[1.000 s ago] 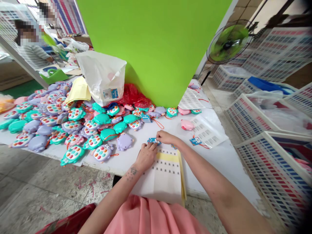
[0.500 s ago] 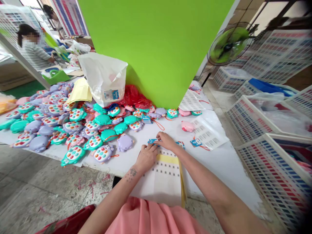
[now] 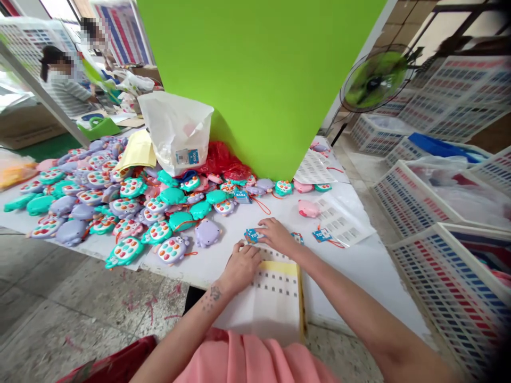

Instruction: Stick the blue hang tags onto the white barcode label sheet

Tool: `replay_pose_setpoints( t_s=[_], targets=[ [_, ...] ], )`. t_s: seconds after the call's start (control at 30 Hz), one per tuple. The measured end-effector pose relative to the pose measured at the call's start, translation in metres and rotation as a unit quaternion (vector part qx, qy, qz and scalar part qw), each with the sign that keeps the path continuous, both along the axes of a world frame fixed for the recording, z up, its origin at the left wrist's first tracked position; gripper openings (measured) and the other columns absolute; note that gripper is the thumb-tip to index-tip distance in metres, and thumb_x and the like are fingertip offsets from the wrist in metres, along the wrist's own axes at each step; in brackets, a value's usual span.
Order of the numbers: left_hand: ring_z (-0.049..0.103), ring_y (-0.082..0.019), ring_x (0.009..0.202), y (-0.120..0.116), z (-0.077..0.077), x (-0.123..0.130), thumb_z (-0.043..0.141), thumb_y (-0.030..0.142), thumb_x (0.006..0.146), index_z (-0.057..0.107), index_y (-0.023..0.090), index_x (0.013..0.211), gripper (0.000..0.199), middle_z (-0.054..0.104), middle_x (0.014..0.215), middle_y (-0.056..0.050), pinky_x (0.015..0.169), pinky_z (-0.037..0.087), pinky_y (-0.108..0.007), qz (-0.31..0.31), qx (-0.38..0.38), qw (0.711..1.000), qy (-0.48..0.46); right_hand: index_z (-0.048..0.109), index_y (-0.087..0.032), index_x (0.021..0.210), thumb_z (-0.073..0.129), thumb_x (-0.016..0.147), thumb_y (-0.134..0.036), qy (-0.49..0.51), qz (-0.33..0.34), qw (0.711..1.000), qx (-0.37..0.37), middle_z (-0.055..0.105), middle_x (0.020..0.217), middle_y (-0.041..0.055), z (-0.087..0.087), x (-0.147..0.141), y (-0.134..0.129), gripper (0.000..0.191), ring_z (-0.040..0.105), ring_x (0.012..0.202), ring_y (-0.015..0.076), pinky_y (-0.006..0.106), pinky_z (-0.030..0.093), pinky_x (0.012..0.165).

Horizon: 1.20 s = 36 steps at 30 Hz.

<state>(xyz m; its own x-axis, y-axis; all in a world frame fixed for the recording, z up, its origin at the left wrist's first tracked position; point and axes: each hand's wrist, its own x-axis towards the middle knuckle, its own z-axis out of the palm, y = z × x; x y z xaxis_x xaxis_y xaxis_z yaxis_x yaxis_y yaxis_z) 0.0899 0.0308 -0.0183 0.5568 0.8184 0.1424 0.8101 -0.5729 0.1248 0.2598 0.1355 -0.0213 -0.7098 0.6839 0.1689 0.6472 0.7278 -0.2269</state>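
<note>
The blue tag (image 3: 251, 235) lay at the sheet's (image 3: 275, 306) far edge, inside the table's (image 3: 339, 276) front edge. The left hand (image 3: 240, 267), loosely open, likely steadied it; whether the right hand (image 3: 276, 235) gripped it, I couldn't tell.

A green panel (image 3: 255, 85) rises beyond the right grip (image 3: 275, 235), its lower corner meeting the worktop (image 3: 343, 282). To the far left of this grip, a translucent white bag (image 3: 171, 119) stands upright, with crumpled red plastic (image 3: 223, 159) just beside it. Farther left and beyond are a green holder (image 3: 99, 127), a cardboard box (image 3: 30, 125) and a person in a striped top (image 3: 66, 93); a second person (image 3: 106, 56) is partly hidden. A caged fan (image 3: 374, 83) occupies the region beyond and right of the grip. Well to its right, white lattice crates (image 3: 447, 287) hold plastic-wrapped contents; blue material (image 3: 443, 147) lies across one farther crate.
</note>
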Motion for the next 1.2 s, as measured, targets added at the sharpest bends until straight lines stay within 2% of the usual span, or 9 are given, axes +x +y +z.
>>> replay_pose_setpoints(
  t_s=[0.13,0.33,0.5,0.67,0.77,0.87,1.0,1.1,1.2],
  targets=[
    [0.051,-0.020,0.092,-0.003,0.001,0.000,0.042,0.014,0.087,0.055,0.018,0.090,0.013,0.060,0.094,-0.005,0.094,0.029,-0.041,0.008,-0.009,1.000,0.008,0.062,-0.021,0.107,0.060,0.082,-0.022,-0.067,0.032,0.996,0.055,0.056,0.115,0.0082,0.004,-0.003,-0.015,0.025,0.045,0.108,0.0224,0.036,0.038,0.090],
    [0.051,-0.020,0.091,-0.002,-0.003,-0.002,0.044,0.014,0.087,0.055,0.017,0.088,0.011,0.059,0.090,-0.005,0.091,0.030,-0.041,0.010,0.004,1.000,0.004,0.059,-0.013,0.105,0.048,0.088,-0.012,-0.111,0.117,0.977,0.138,0.060,0.104,0.0099,0.003,-0.006,-0.024,0.021,0.047,0.101,0.0218,0.035,0.039,0.085],
    [0.051,-0.020,0.087,-0.003,-0.005,-0.003,0.044,0.014,0.087,0.054,0.017,0.085,0.011,0.059,0.087,-0.005,0.084,0.032,-0.040,0.022,0.006,1.000,0.000,0.061,-0.014,0.091,0.048,0.088,-0.013,-0.103,0.108,0.972,0.182,0.061,0.091,0.0090,0.003,-0.006,-0.025,0.014,0.047,0.088,0.0213,0.034,0.038,0.077],
    [0.051,-0.021,0.085,-0.001,-0.009,-0.005,0.040,0.018,0.091,0.053,0.018,0.084,0.015,0.059,0.086,-0.005,0.076,0.032,-0.038,0.037,0.006,0.999,-0.014,0.062,-0.016,0.081,0.052,0.087,-0.015,-0.067,0.095,0.976,0.185,0.061,0.083,0.0060,-0.006,-0.005,-0.024,0.012,0.047,0.084,0.0199,0.032,0.036,0.073],
    [0.051,-0.021,0.086,0.001,-0.012,-0.007,0.038,0.022,0.093,0.054,0.018,0.086,0.018,0.060,0.085,-0.005,0.075,0.032,-0.038,0.047,0.004,0.999,-0.016,0.062,-0.017,0.078,0.051,0.088,-0.016,-0.032,0.065,0.981,0.181,0.061,0.081,0.0053,-0.008,-0.004,-0.022,0.015,0.047,0.083,0.0189,0.031,0.036,0.073],
    [0.052,-0.021,0.088,0.003,-0.013,-0.008,0.039,0.023,0.093,0.054,0.018,0.086,0.017,0.061,0.086,-0.005,0.075,0.031,-0.037,0.056,-0.007,0.998,-0.020,0.063,-0.017,0.076,0.048,0.089,-0.016,-0.004,0.006,0.985,0.170,0.061,0.081,0.0059,0.001,0.002,-0.019,0.020,0.047,0.081,0.0185,0.031,0.036,0.075],
    [0.053,-0.021,0.088,0.005,-0.014,-0.010,0.040,0.022,0.093,0.053,0.018,0.088,0.015,0.062,0.087,-0.005,0.074,0.031,-0.037,0.062,-0.029,0.997,-0.025,0.066,-0.017,0.097,0.045,0.090,-0.016,0.023,-0.088,0.982,0.165,0.064,0.093,0.0076,0.015,0.031,-0.021,0.022,0.049,0.088,0.0201,0.033,0.037,0.081],
    [0.054,-0.020,0.086,0.006,-0.015,-0.012,0.039,0.021,0.093,0.053,0.018,0.088,0.016,0.063,0.085,-0.004,0.074,0.031,-0.036,0.068,-0.051,0.996,-0.026,0.064,-0.019,0.109,0.045,0.089,-0.015,-0.012,-0.145,0.976,0.165,0.065,0.098,0.0083,0.009,0.064,-0.026,0.027,0.050,0.092,0.0226,0.035,0.036,0.082],
    [0.055,-0.020,0.087,0.008,-0.016,-0.012,0.039,0.021,0.092,0.054,0.018,0.089,0.016,0.063,0.086,-0.005,0.075,0.030,-0.036,0.074,-0.070,0.994,-0.025,0.067,-0.021,0.104,0.050,0.087,-0.018,-0.074,-0.138,0.981,0.110,0.066,0.102,0.0077,-0.004,0.093,-0.032,0.024,0.052,0.092,0.0239,0.036,0.037,0.080]
  ],
)
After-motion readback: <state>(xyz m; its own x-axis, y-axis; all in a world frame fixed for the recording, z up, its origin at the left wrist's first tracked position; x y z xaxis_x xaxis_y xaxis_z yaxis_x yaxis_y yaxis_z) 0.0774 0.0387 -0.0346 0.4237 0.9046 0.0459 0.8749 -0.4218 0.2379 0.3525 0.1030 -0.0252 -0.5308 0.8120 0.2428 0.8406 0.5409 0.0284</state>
